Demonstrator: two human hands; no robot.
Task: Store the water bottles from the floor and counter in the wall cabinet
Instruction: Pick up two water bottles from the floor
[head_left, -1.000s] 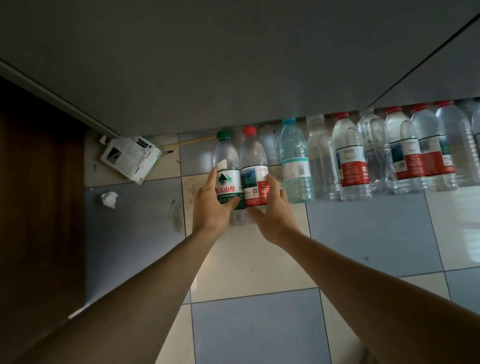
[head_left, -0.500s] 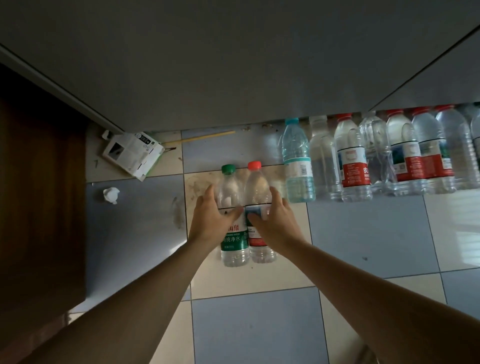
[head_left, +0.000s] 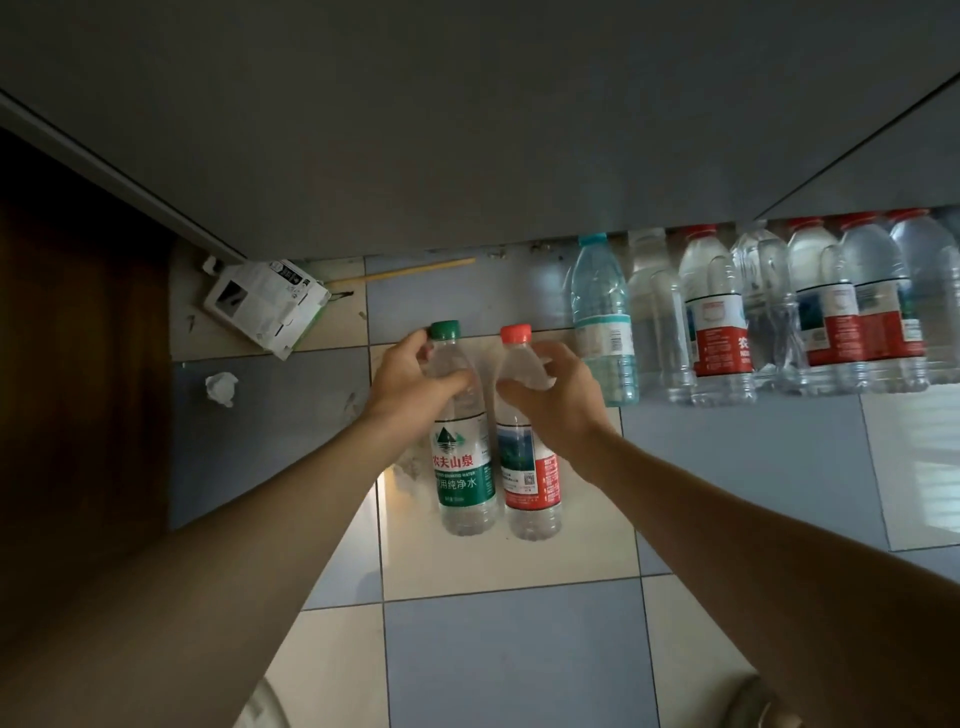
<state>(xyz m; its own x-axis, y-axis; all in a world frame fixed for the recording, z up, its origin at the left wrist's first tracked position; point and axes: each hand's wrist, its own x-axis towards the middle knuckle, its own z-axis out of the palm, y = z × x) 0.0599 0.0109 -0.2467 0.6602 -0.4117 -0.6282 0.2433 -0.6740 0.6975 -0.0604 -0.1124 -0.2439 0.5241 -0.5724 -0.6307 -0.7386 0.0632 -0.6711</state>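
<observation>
I look straight down at a tiled floor. My left hand (head_left: 410, 379) is wrapped around the upper part of a green-capped, green-labelled water bottle (head_left: 462, 467). Beside it, my right hand (head_left: 556, 395) holds the shoulder of a red-capped, red-labelled water bottle (head_left: 530, 473). Both bottles are upright, side by side, lifted off the floor and close to me. A row of several more water bottles (head_left: 753, 322) stands on the floor under the grey counter edge, starting with a blue-capped bottle (head_left: 602, 322).
The grey counter underside (head_left: 467, 130) overhangs the top of the view. A white cardboard box (head_left: 265, 301), a thin stick (head_left: 405, 270) and a crumpled white scrap (head_left: 221, 388) lie on the floor at left. A dark wooden panel (head_left: 78, 364) borders the left side.
Both hands have pulled the green and red bottles out of the row and raised them towards me. My grip has slid from the labels up to the bottles' shoulders.
</observation>
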